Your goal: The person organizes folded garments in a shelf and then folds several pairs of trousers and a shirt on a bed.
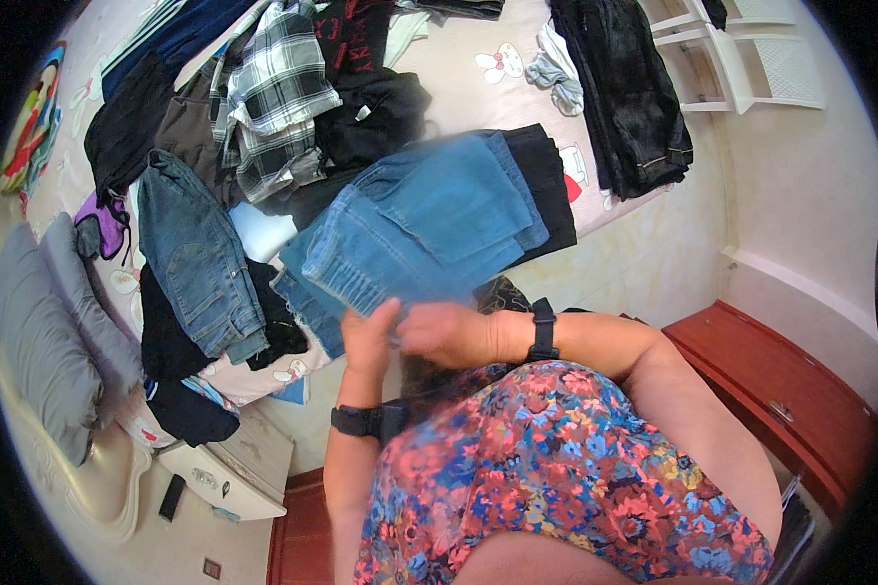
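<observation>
Blue jeans (429, 219) with a gathered elastic waistband lie folded in front of me, on top of black trousers (551, 195) at the bed's near edge. At the waistband's near end, my left hand (368, 339) is closed with its thumb raised, gripping the denim edge. Close beside it is my right hand (449, 333), smeared by motion. Its fingers look curled near the waistband, but whether they hold cloth cannot be made out. Both wrists wear black straps.
Another pair of jeans (200, 258) lies left, over black clothing. Behind are a plaid shirt (283, 83) and dark garments. Folded black trousers (619, 97) and grey socks (556, 73) lie right. Grey pillows (44, 331), a white nightstand (229, 473) and a red-brown cabinet (771, 380) stand around.
</observation>
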A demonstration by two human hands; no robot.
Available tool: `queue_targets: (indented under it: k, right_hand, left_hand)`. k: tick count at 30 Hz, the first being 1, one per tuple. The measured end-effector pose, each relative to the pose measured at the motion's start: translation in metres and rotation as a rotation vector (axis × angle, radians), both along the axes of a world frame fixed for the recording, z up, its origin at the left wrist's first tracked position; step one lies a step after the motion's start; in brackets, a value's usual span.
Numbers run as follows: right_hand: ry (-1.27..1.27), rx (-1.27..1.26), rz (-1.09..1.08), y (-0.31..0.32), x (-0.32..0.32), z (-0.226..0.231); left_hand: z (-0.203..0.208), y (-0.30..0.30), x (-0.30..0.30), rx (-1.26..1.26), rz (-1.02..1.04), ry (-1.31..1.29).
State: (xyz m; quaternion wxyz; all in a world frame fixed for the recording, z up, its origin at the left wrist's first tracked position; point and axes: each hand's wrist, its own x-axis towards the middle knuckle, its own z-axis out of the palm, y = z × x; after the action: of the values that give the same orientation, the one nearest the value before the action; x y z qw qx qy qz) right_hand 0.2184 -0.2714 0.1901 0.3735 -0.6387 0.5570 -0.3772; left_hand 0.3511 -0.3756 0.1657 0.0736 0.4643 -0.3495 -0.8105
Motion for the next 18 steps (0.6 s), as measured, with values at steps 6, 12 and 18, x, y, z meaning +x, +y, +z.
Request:
queue_targets:
  k: [6,12,18]
  right_hand:
    - [0.273,0.081,-0.230,0.041,-0.057,-0.019]
    - [0.528,0.211,-0.352,0.062,-0.107,-0.028]
    - [0.410,0.192,-0.244,0.020,-0.058,-0.056]
  left_hand:
    - [0.052,-0.036,0.081,-0.004,0.306,-0.181]
    - [0.091,-0.059,0.179,-0.122,0.396,-0.264]
    - [0.097,-0.064,0.219,-0.183,0.417,-0.295]
